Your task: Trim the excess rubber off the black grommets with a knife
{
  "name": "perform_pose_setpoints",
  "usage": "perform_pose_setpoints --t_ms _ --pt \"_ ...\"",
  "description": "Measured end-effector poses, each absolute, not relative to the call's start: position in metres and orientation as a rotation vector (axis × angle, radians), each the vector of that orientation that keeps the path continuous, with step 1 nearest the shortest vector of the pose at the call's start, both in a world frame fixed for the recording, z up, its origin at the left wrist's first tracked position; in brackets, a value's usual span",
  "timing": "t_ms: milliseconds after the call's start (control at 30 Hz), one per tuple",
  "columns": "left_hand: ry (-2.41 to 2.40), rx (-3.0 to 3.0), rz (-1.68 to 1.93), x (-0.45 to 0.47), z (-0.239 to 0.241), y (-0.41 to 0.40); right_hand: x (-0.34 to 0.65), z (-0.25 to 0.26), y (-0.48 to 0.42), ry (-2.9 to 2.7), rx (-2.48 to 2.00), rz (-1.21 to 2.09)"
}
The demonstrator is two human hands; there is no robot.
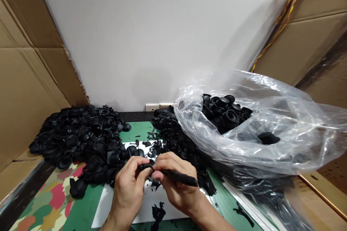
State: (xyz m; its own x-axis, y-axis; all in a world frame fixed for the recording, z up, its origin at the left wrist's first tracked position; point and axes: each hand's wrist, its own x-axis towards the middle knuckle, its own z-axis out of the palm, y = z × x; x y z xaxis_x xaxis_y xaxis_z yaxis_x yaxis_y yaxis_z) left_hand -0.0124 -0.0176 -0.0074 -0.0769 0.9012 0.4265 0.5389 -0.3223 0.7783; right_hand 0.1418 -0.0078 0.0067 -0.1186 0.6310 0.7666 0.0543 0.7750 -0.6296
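Observation:
My left hand (pixel 129 184) pinches a small black ribbed rubber part (pixel 146 166) between thumb and fingers. My right hand (pixel 177 180) is closed around a slim tool with a black handle (pixel 184 178); the tool's tip is hidden at the part, so I cannot tell its kind. Both hands meet over a white sheet (pixel 108 207). To the left lies a big heap of black ribbed rubber parts (pixel 81 133), reaching close to my left fingers. Behind my right hand is a pile of torn black rubber scraps (pixel 176 133).
A clear plastic bag (pixel 271 158) at the right holds several black rubber parts (pixel 225 112). Cardboard walls (pixel 27 61) flank the green table surface (pixel 138 130). Twisted yellow and brown wires (pixel 282 25) hang at upper right. Loose scraps (pixel 158 213) lie at the front.

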Motion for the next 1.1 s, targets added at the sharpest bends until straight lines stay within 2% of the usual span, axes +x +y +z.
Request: perform_pose_setpoints --t_ms 100,233,300,633,1100 --pt "1.533 1.893 1.367 -0.012 -0.008 -0.019 0.138 0.003 -0.007 -1.508 -0.605 0.702" --pt "1.457 1.944 1.384 -0.011 -0.009 -0.017 0.130 -0.002 -0.002 -0.953 -0.678 1.364" --pt "1.447 1.925 1.390 -0.011 -0.010 -0.016 0.130 -0.002 0.002 -0.795 -0.641 1.562" --pt "1.525 1.807 1.397 -0.013 -0.008 -0.015 0.146 0.004 0.006 -0.927 -0.770 1.212" --pt "1.483 1.820 1.424 -0.012 -0.007 -0.015 0.137 -0.003 -0.001 -1.172 -0.597 1.102"
